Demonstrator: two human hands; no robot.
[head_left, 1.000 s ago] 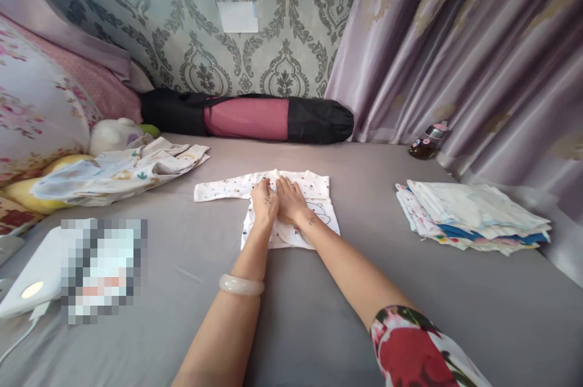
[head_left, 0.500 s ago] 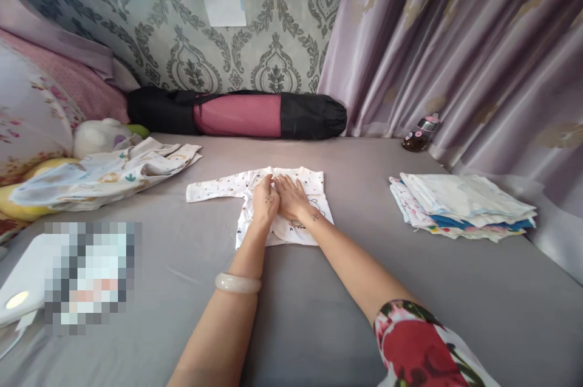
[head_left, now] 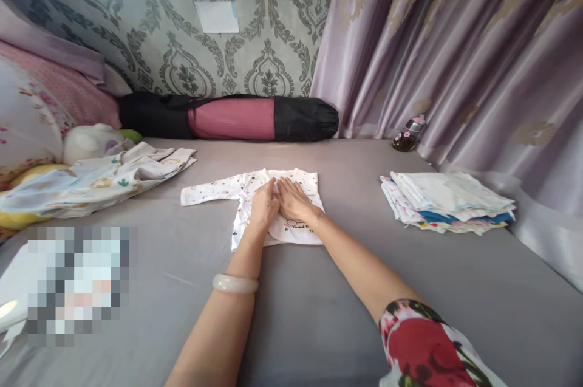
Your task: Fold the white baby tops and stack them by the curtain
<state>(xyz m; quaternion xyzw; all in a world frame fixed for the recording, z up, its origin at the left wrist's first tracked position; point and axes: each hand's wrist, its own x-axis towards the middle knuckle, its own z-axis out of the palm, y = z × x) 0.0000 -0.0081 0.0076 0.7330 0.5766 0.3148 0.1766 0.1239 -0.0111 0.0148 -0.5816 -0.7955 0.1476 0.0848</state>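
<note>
A small white printed baby shirt (head_left: 298, 232) lies flat on the grey bed sheet (head_left: 319, 314), one sleeve stretched out to the left. My left hand (head_left: 265, 205) and my right hand (head_left: 294, 200) rest side by side on the middle of the shirt, palms down, fingers stretched flat. Neither hand holds anything. A pale bangle (head_left: 234, 284) circles my left wrist.
A stack of folded cloths (head_left: 449, 202) sits at the right. Loose printed garments (head_left: 98, 177) lie at the left beside pillows and a soft toy (head_left: 88, 141). A black and pink roll bag (head_left: 228, 118) lies along the wall. A small bottle (head_left: 407, 135) stands by the curtain.
Both hands stay pressed flat on the shirt, hardly moving. The camera view has drifted a little to the right, shifting everything leftward.
</note>
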